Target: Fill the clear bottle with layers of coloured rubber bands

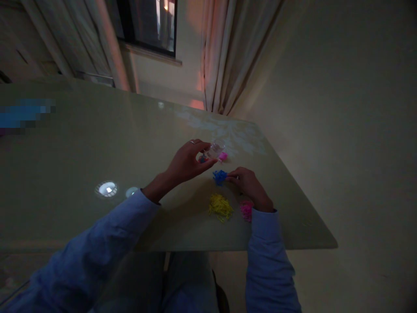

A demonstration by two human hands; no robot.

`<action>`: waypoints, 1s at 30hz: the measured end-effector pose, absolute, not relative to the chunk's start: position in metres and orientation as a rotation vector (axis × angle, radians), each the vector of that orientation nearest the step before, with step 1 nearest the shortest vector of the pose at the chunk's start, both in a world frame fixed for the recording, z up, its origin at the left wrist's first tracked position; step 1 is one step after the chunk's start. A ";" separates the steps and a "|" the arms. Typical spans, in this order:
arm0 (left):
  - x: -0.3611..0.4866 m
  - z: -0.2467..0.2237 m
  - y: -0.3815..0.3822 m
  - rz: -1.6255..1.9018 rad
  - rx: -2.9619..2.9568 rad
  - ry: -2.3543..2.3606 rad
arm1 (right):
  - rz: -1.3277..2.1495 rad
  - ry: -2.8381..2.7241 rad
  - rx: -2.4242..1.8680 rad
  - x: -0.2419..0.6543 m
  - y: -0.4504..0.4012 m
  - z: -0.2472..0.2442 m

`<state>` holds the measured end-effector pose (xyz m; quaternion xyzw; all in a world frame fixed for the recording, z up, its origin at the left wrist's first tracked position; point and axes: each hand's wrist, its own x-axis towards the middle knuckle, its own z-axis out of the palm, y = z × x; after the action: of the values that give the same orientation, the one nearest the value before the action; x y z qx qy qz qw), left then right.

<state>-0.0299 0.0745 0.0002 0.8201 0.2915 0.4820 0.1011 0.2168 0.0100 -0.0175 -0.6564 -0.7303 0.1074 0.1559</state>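
My left hand (189, 161), with a ring on one finger, grips a small clear container (215, 149) above the table. Beside the container is a bright pink item (223, 156), and a small dark item (203, 158) shows between my left thumb and fingers. My right hand (245, 180) has its fingers pressed together at the right edge of a pile of blue pieces (219, 177); what they pinch, if anything, is too small to tell. Nearer to me lie a pile of yellow pieces (220, 207) and a pile of pink pieces (246, 210), partly covered by my right wrist.
The pale glossy table (81, 148) ends at a slanted right edge, close to a wall (342, 130). A blurred blue object (24, 113) is at the far left. Curtains (224, 56) and a window (150, 21) stand beyond the table.
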 end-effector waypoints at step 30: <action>-0.027 -0.006 0.078 1.372 2.442 0.857 | 0.348 -1.771 -1.770 0.217 0.020 -0.026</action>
<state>-0.0275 0.0780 -0.0057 0.8289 0.2911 0.4658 0.1060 0.2172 0.0202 -0.0261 -0.6674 -0.6679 0.1313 0.3020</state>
